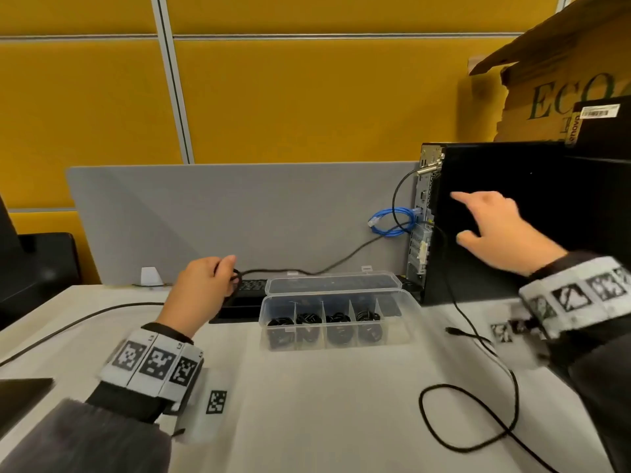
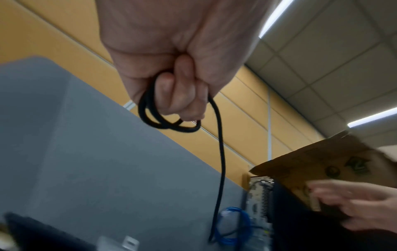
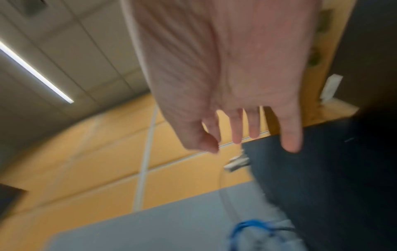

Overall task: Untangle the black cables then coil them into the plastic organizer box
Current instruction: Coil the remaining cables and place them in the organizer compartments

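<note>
**Cable looped in left hand, right hand spread by PC**

A black cable (image 2: 221, 152) is gripped in the left hand (image 1: 199, 290), raised just left of the box (image 1: 336, 320). In the left wrist view two small loops are seen wound round the curled fingers (image 2: 171, 95), with one strand hanging down from the fist. The far end of that strand cannot be made out.

The right hand (image 1: 495, 230) is held up in front of the black side of the PC tower (image 1: 505, 213), fingers straight and spread, nothing held. Contact with the tower cannot be told; the right wrist view is blurred.

The clear box is set on the desk (image 1: 307, 404) near the middle, lid (image 1: 333, 285) open and tipped back. Four compartments are seen along the front, each filled with a black coil (image 1: 309, 319).

A second black cable (image 1: 478, 397) is laid loose on the desk right of the box, one large loop formed near the front edge, its plug end (image 1: 452, 331) lying beside the box. It is run up toward the rear of the tower.

A blue cable (image 1: 391, 223) is bundled at the tower's back panel. Another dark cable (image 1: 78, 319) is stretched across the desk's left side. A grey divider (image 1: 222, 213) is stood behind the desk, yellow wall panels (image 1: 290, 97) behind it, a cardboard box (image 1: 563, 80) above the tower.
</note>
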### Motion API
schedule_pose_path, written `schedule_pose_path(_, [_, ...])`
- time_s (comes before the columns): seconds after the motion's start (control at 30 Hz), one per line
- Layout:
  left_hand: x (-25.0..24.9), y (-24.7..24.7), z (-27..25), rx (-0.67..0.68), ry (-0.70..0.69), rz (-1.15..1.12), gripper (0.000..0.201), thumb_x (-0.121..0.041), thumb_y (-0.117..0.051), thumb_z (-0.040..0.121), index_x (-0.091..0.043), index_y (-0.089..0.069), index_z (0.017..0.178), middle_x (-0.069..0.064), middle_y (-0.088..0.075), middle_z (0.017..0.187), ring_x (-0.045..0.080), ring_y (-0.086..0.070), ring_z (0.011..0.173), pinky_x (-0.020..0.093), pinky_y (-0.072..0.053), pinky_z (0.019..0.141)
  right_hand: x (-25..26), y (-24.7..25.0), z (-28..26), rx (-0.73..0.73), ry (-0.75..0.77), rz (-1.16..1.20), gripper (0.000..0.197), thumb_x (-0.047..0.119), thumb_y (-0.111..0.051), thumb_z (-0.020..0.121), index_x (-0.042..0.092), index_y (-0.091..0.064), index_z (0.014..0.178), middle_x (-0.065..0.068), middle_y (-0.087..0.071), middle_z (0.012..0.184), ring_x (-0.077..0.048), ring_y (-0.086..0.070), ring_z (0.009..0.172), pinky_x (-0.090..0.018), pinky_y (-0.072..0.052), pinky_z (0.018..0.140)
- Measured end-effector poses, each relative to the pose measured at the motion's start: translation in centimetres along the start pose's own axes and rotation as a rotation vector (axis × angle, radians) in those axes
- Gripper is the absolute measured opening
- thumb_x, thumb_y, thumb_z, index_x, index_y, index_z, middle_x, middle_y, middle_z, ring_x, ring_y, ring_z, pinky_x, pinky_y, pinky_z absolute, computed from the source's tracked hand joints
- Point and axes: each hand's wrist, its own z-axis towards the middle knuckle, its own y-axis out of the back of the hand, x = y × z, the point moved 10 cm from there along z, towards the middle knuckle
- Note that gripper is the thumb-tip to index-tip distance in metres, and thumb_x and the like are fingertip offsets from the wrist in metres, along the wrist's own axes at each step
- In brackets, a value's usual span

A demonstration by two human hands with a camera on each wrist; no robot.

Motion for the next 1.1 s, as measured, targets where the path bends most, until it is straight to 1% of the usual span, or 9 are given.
schedule_pose_path(0.2, [-5.0,-4.1,-4.1,0.263,-0.046,-0.569,0.043,-0.026,-0.037,0.099,-0.009,-0.045,0.061,-0.003,-0.043,0.036,0.008,-0.031,0.033,0.014,-0.03,0.04,18.1,-5.0,-11.0,0.17,0.547,0.19,0.056,0.057,-0.024,0.088,0.036,-0.029,0.139,0.013,-0.042,0.135,-0.006,-0.028,0.134,-0.041,-0.007,0.117])
schedule_pose_path(0.27, [-5.9,-4.2,-4.8,0.304,-0.029,-0.722,0.039,-0.027,-0.036,0.099,-0.007,-0.049,0.068,-0.001,-0.046,0.038,0.009,-0.032,0.031,0.014,-0.033,0.039,18.5,-6.3,-11.0,0.236,0.565,0.27,0.046,0.052,-0.021,0.09,0.029,-0.054,0.112,0.011,-0.059,0.102,-0.006,-0.053,0.103,-0.042,-0.028,0.111])
schedule_pose_path(0.4, [-7.6,-6.2,-7.0,0.614,-0.063,-0.83,0.044,-0.036,-0.036,0.095,-0.003,-0.053,0.071,0.001,-0.053,0.04,0.009,-0.032,0.029,0.023,-0.035,0.051,16.9,0.5,-10.5,-0.399,0.587,0.308,0.038,0.047,-0.035,0.096,0.023,-0.065,0.094,0.004,-0.044,0.069,-0.012,-0.042,0.062,-0.033,-0.042,0.053])
schedule_pose_path(0.57, [-11.4,-6.2,-10.8,1.173,-0.161,-1.303,0.042,-0.04,-0.043,0.095,-0.007,-0.065,0.082,-0.002,-0.061,0.046,0.001,-0.049,0.034,0.014,-0.044,0.05,16.8,3.2,-12.6,-0.751,0.612,0.174,0.029,0.028,-0.047,0.098,0.025,-0.056,0.126,-0.001,-0.039,0.067,-0.014,-0.034,0.061,-0.029,-0.028,0.052])
schedule_pose_path(0.7, [-13.0,-3.5,-7.8,0.778,-0.259,-1.616,0.03,-0.017,-0.04,0.093,0.004,-0.058,0.106,0.007,-0.072,0.082,0.011,-0.066,0.065,0.018,-0.05,0.067,17.4,-2.7,-10.2,-0.185,0.502,0.025,0.043,0.018,-0.044,0.098,0.026,-0.029,0.137,0.003,-0.056,0.079,-0.017,-0.055,0.059,-0.028,-0.045,0.048])
schedule_pose_path(0.77, [-11.3,-2.6,-5.3,0.36,-0.264,-1.43,0.028,-0.015,-0.037,0.092,0.0,-0.054,0.109,0.007,-0.073,0.098,0.016,-0.07,0.086,0.021,-0.054,0.075,17.9,-5.5,-11.0,0.102,0.516,0.051,0.028,0.021,-0.034,0.102,0.025,-0.03,0.129,0.003,-0.06,0.093,-0.022,-0.062,0.08,-0.032,-0.048,0.063])
schedule_pose_path(0.9, [-11.6,-2.8,-4.7,0.13,-0.487,-0.701,0.021,-0.026,-0.033,0.096,-0.02,-0.05,0.106,-0.003,-0.069,0.104,0.006,-0.066,0.098,0.019,-0.048,0.088,19.2,-4.6,-12.4,0.181,0.605,0.102,0.024,0.035,-0.027,0.101,0.025,-0.044,0.114,0.001,-0.063,0.103,-0.025,-0.061,0.093,-0.038,-0.049,0.075])
schedule_pose_path(1.0, [-11.4,-5.6,-5.6,0.271,-0.543,-0.209,0.033,-0.033,-0.032,0.098,-0.011,-0.053,0.086,0.001,-0.069,0.069,0.009,-0.063,0.059,0.025,-0.046,0.068,17.0,-0.3,-10.6,-0.132,0.547,0.049,0.038,0.052,-0.027,0.093,0.032,-0.059,0.097,0.011,-0.062,0.082,-0.012,-0.062,0.073,-0.019,-0.037,0.05])
schedule_pose_path(1.1, [-11.2,-8.3,-8.2,0.786,-0.336,-0.539,0.052,-0.045,-0.029,0.096,-0.008,-0.059,0.075,0.001,-0.058,0.046,0.013,-0.045,0.034,0.019,-0.042,0.057,14.2,2.7,-9.7,-0.347,0.508,0.153,0.038,0.057,-0.03,0.09,0.037,-0.062,0.09,0.011,-0.058,0.069,-0.007,-0.054,0.058,-0.02,-0.038,0.041])
